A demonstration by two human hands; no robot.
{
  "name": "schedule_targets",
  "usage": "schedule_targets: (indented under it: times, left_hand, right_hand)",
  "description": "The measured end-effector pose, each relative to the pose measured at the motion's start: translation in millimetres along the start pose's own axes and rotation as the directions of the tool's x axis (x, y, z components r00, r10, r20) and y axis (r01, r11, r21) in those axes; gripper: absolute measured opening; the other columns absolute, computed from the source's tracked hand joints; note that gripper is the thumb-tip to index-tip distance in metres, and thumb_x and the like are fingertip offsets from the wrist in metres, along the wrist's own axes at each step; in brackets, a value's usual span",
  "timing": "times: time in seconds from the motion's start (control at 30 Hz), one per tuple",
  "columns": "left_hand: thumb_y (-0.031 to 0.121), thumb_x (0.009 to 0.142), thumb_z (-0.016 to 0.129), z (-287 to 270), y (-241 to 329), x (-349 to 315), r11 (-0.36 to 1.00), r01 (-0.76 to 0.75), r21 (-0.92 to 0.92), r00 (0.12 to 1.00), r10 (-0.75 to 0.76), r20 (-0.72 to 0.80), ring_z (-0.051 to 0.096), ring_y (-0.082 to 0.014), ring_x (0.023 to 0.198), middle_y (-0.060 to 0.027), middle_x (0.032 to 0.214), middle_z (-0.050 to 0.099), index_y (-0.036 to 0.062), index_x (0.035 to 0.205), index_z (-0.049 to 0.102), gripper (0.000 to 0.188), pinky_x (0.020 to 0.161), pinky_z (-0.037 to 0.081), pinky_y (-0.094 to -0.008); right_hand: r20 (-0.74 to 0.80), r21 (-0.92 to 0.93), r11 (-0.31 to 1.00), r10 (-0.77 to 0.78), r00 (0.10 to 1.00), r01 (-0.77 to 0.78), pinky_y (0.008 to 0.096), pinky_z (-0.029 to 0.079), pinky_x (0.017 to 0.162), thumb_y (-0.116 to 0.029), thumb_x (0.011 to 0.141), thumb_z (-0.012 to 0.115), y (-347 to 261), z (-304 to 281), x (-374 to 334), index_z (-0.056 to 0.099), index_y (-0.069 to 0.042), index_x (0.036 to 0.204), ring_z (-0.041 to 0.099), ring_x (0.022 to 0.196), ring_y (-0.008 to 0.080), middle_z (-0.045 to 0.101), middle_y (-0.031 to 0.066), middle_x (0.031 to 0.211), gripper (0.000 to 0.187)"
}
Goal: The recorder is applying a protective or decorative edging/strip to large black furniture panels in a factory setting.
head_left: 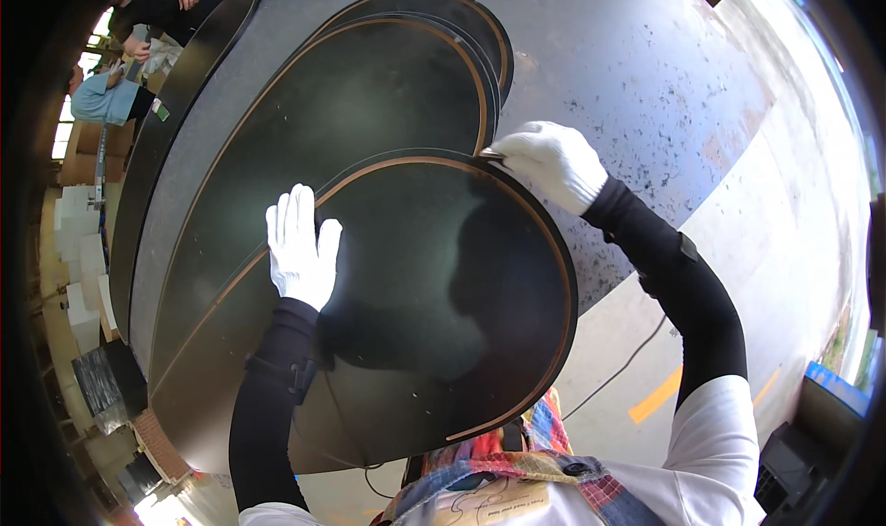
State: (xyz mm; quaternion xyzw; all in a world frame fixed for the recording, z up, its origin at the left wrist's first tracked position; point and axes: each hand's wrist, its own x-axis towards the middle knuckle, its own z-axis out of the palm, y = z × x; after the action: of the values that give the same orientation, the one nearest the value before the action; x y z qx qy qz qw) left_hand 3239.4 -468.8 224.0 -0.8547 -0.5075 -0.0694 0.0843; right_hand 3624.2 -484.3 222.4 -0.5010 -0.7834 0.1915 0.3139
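Observation:
A large dark panel with a rounded end (415,268) lies in front of me, overlapping other panels. A copper-brown strip (406,161) runs just inside its curved edge. My left hand (303,258), in a white glove, rests flat on the panel's left part with fingers stretched out and thumb apart. At the panel's far right edge, my gloved right hand (552,161) is closed in a pinch. A small, thin, metallic-looking piece (492,154) sticks out from its fingertips beside the strip. The fingers hide the rest of that piece.
Two similar dark panels (369,83) lie fanned out beyond, on a grey speckled table (664,92). A long dark curved panel (175,120) is at the left. Two other people (106,97) are at the far left. A cord (618,371) crosses the floor on the right.

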Motion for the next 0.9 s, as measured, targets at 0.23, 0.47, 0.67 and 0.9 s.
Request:
schedule_targets:
  times: [0.23,0.47,0.67,0.9]
  left_hand:
    - [0.033,0.097,0.051,0,-3,-1,1.0,0.007,0.002,1.0,-0.007,0.012,0.037,-0.0359,0.138,-0.0183,0.148,0.043,-0.0002,0.144,0.04,0.059,0.118,0.022,-0.047]
    - [0.033,0.097,0.051,-3,-5,3,1.0,0.003,0.004,1.0,-0.003,0.021,0.038,-0.0356,0.138,-0.0179,0.147,0.043,-0.0001,0.145,0.04,0.059,0.118,0.023,-0.0461]
    - [0.032,0.098,0.051,-9,-8,2,1.0,0.004,0.005,1.0,-0.004,0.03,0.038,-0.0356,0.138,-0.0182,0.148,0.043,-0.0002,0.144,0.04,0.058,0.118,0.023,-0.0459]
    - [0.031,0.098,0.052,-1,-4,2,1.0,0.002,-0.005,1.0,-0.002,0.004,0.039,-0.0355,0.137,-0.018,0.147,0.045,0.0001,0.144,0.041,0.057,0.117,0.024,-0.0463]
  right_hand:
    - [0.055,-0.014,0.992,-0.128,0.99,0.129,0.0393,0.053,0.078,-0.011,0.082,0.066,4,-2,0,0.073,-0.012,0.098,0.065,0.086,0.0304,0.069,0.0091,0.087,0.018]
    - [0.035,-0.022,0.998,-0.05,0.998,0.05,0.0385,0.054,0.076,-0.012,0.083,0.066,-3,3,14,0.073,-0.012,0.099,0.065,0.085,0.0303,0.069,0.0095,0.087,0.018]
    - [0.096,-0.066,0.985,-0.153,0.983,0.16,0.0363,0.054,0.074,-0.011,0.081,0.069,3,-9,-5,0.072,-0.009,0.098,0.065,0.082,0.0295,0.068,0.0093,0.088,0.018]
    - [-0.027,-0.007,0.991,-0.136,0.99,0.136,0.0365,0.054,0.071,-0.009,0.081,0.07,0,5,8,0.071,-0.009,0.098,0.065,0.08,0.0285,0.068,0.01,0.088,0.017]
